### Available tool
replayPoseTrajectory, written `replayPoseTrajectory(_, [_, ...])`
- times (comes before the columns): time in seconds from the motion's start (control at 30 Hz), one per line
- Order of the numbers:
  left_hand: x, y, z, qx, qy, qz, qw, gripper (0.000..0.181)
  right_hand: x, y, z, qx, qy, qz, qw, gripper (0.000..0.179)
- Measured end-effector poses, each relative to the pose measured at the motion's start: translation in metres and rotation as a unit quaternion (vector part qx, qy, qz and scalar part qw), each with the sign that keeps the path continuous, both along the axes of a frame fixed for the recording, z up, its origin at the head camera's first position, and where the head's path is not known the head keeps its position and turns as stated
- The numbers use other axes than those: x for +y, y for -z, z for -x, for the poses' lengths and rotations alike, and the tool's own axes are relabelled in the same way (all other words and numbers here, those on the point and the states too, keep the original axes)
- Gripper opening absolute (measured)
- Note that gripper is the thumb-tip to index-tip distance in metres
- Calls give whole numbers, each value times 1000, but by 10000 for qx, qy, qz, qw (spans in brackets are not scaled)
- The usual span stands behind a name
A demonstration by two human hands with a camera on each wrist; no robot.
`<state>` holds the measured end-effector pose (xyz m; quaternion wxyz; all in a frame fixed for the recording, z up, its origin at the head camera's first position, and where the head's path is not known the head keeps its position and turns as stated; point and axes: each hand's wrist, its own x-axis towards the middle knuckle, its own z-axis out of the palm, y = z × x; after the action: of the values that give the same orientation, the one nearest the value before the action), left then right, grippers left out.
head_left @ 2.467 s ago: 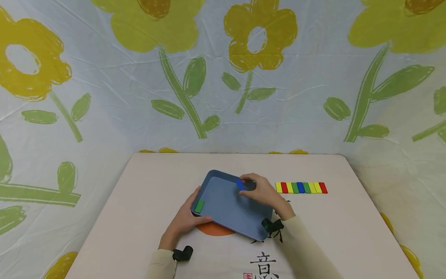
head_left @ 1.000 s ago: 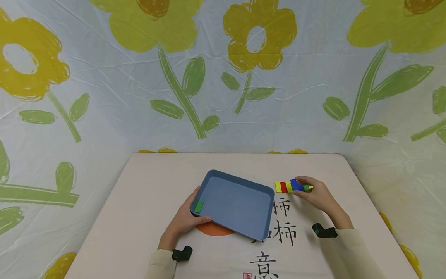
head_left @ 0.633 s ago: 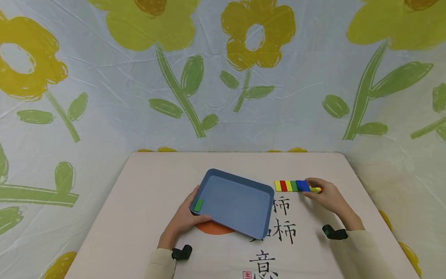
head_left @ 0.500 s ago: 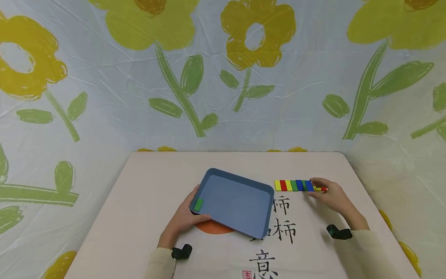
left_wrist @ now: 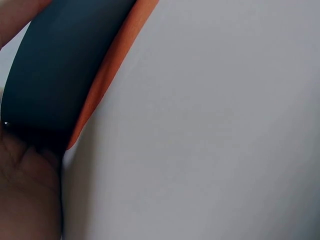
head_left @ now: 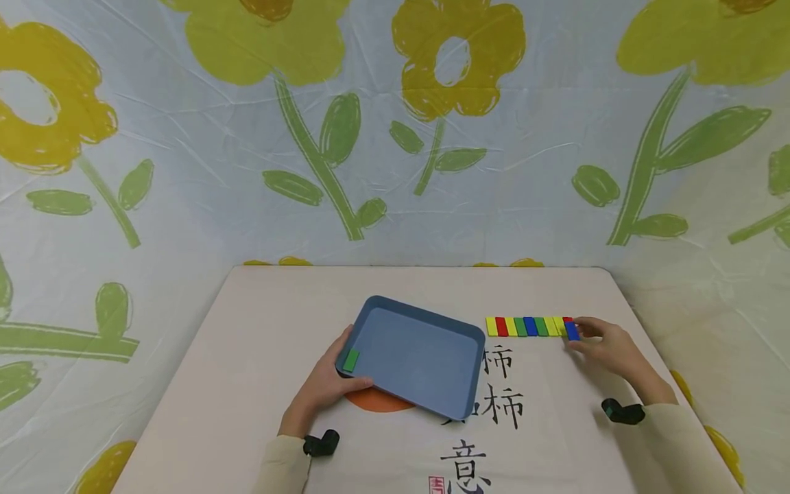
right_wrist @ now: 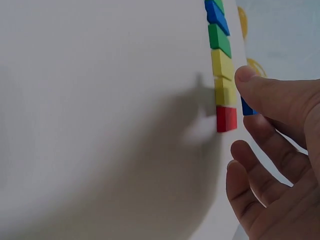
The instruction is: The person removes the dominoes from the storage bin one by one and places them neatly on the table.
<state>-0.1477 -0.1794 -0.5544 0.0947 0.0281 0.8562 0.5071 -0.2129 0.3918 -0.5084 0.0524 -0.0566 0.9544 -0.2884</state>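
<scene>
My left hand (head_left: 324, 381) grips the near left corner of a blue-grey tray (head_left: 413, 360), its thumb along the front rim. Inside the tray, at that corner, lies a green block (head_left: 350, 360). Over the right end of a row of coloured blocks (head_left: 516, 326), my right hand (head_left: 614, 350) pinches a blue block (head_left: 572, 331) between thumb and fingers. The blue block partly covers the red end block in the head view. From the right wrist, the red block (right_wrist: 226, 119) shows beside the held piece, which my thumb mostly hides. The left wrist view catches the tray's dark outer wall (left_wrist: 55, 65).
The row of yellow, red, green and blue blocks lies edge to edge right of the tray. A cloth with black characters (head_left: 506, 405) and an orange disc (head_left: 378, 400) lies under and in front of the tray. A flower-print curtain (head_left: 395, 226) hangs behind the table.
My right hand has carried the blue block from above the tray rightward along the row to its right end. My left hand and the tray have stayed put.
</scene>
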Motion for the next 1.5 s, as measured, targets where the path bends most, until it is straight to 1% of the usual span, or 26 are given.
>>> replayPoseTrajectory(0.27, [0, 0, 1, -16, 4, -52, 10000, 117, 14, 3, 7, -297, 151, -36, 9994, 65])
replayPoseTrajectory(0.57, [0, 1, 0, -29, -37, -16, 10000, 117, 30, 13, 20, -343, 164, -67, 9993, 66])
replayPoseTrajectory(0.87, [1, 1, -1, -66, -88, -54, 9999, 116, 33, 17, 31, -592, 204, -94, 9980, 64])
replayPoseTrajectory(1.1, [1, 2, 0, -1, -27, -79, 10000, 117, 35, 19, 31, -638, 192, -164, 9976, 63])
replayPoseTrajectory(1.27, [1, 0, 0, -16, -62, -92, 9999, 117, 34, 19, 33, -732, 210, -136, 9970, 69])
replayPoseTrajectory(1.5, [0, 0, -1, -10, -58, -70, 10000, 117, 31, 14, 29, -785, 252, -47, 9966, 76])
